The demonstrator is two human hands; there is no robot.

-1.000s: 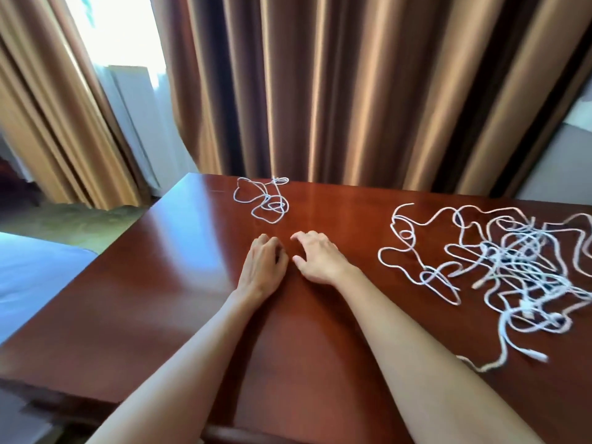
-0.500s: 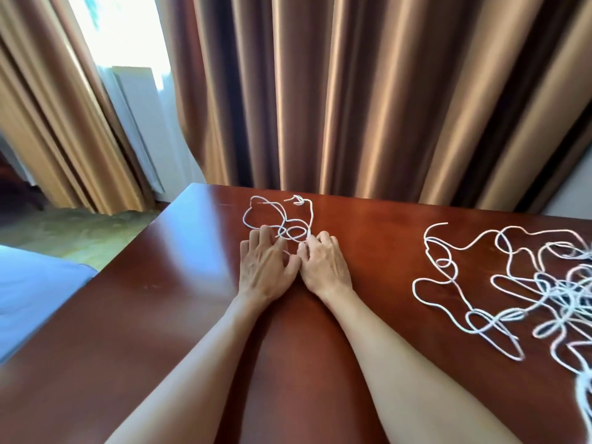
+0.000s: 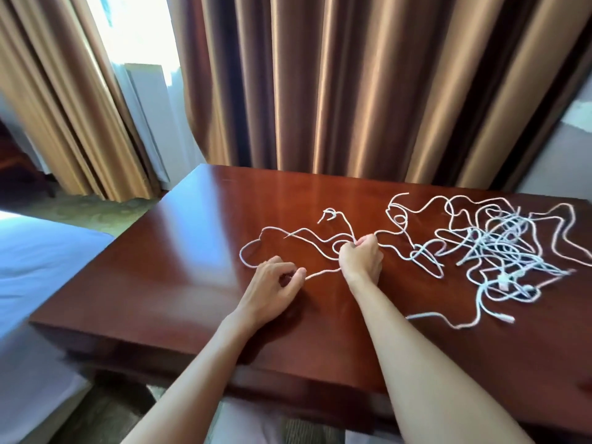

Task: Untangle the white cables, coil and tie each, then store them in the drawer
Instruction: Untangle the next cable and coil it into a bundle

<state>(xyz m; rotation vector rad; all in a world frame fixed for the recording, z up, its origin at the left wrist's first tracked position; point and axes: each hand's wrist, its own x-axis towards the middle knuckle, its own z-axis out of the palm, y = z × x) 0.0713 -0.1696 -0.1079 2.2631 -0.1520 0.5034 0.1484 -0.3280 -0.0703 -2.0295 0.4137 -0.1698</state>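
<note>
near the middle of the frame, on the glossy reddish-brown wooden table (image 3: 179, 251), both bare hands work one thin white cable (image 3: 307, 233) that lies pulled out in loose waves. the right hand (image 3: 362, 261) is curled into a fist round a bunch of that cable, strands rising from its top. the left hand (image 3: 272, 283), lower and to the left, pinches the cable's near run between thumb and curled fingers — the strand passes from that pinch straight across to the right fist.

right of centre sprawls the large tangle of white cables (image 3: 499, 251), with a small connector end near its lower edge; its leftmost loops reach just beside the right fist, and whether they touch it cannot be told.

compared with half a second ago, the hands are no longer flat and side by side at the small heap — they have closed on the cable and drawn it out, and the view has swung so the big tangle shows more fully.

brown pleated curtains (image 3: 320, 91) hang behind the table.
</note>
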